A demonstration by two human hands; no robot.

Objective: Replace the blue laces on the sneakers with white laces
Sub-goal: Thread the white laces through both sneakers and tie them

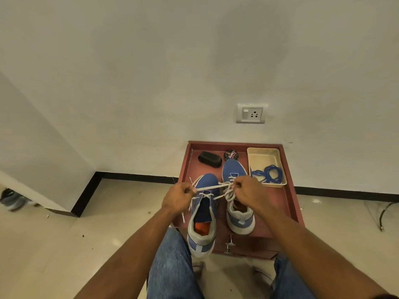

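Head view: left hand (180, 196) and right hand (248, 190) each pinch a white lace (212, 187) end, stretched taut above the right sneaker (234, 180) on the desk (289, 203). Beyond the sneaker: tin (231, 154) marked "Cherry". Right of it: blue laces (268, 173) in a tray (261, 157).

Blue sneakers (232, 175) with white laces (228, 190); blue laces (269, 173) in a cream tray (262, 155).

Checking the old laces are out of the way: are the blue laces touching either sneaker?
Apart. The head view shows the blue laces lying in the cream tray, whose wall and a strip of the red table separate them from the right sneaker.
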